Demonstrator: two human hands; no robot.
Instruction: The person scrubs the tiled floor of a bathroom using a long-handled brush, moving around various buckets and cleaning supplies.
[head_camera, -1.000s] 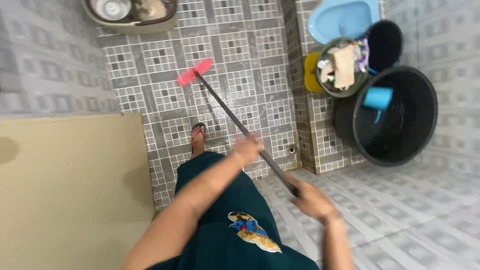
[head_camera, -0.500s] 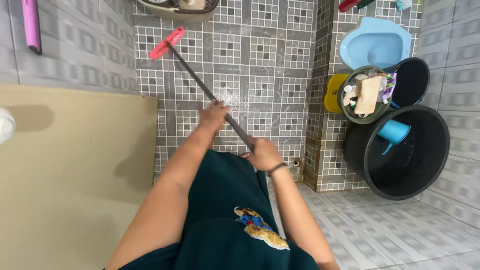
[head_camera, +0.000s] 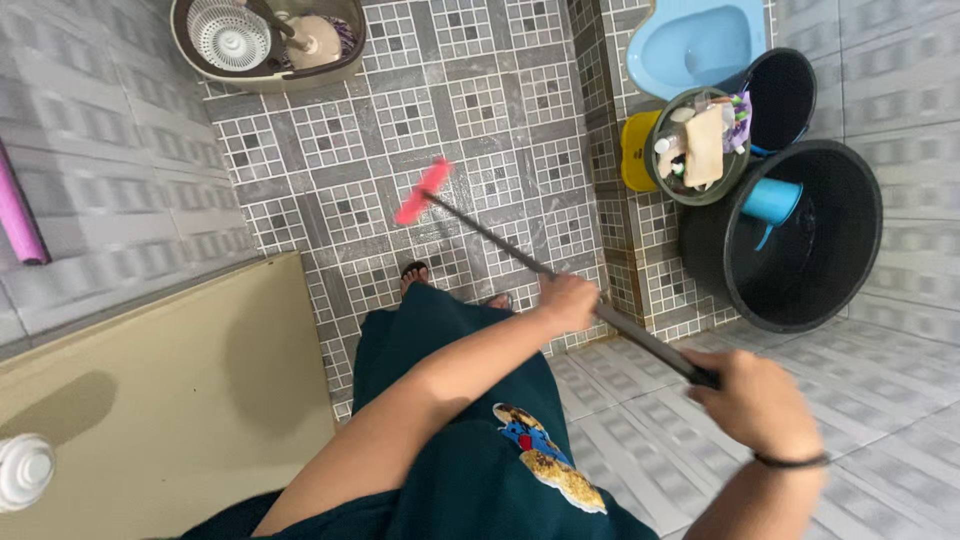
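I hold a long dark broom handle with both hands. My left hand grips it midway and my right hand grips its near end. The pink brush head rests on the wet grey mosaic floor, just ahead of my sandalled foot. My dark green garment fills the lower centre.
A brown mop bucket with a white spinner basket stands at the far wall. To the right are a blue squat toilet, a bowl of toiletries, a large black tub with a blue scoop, and a beige door at left.
The brush head has been pulled back from near the mop bucket toward my feet. Both hands have drawn back and to the right along with the handle.
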